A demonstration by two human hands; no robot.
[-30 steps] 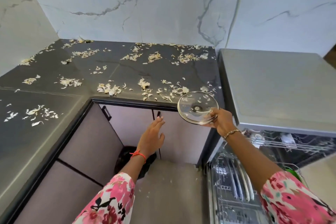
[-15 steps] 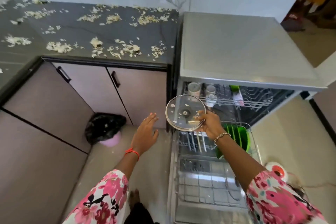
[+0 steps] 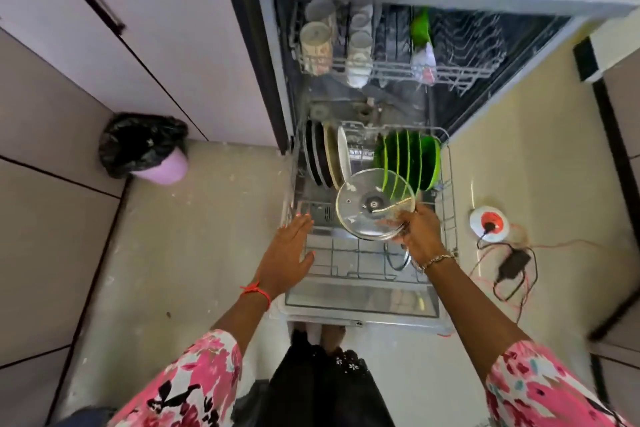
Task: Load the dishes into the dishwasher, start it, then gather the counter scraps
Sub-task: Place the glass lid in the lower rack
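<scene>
The right hand (image 3: 420, 236) grips the glass lid (image 3: 367, 218), now over the lower rack (image 3: 346, 257) (left hand (image 3: 288, 253) flat, empty); slotting next.

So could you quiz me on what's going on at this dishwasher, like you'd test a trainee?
1. True or false: the right hand holds a glass lid above the lower rack.
2. The plates standing at the rack's back right are: A red, B green, C blue?
3. Fill in: the left hand holds ____.
Key: 1 true; 2 B; 3 nothing.
</scene>
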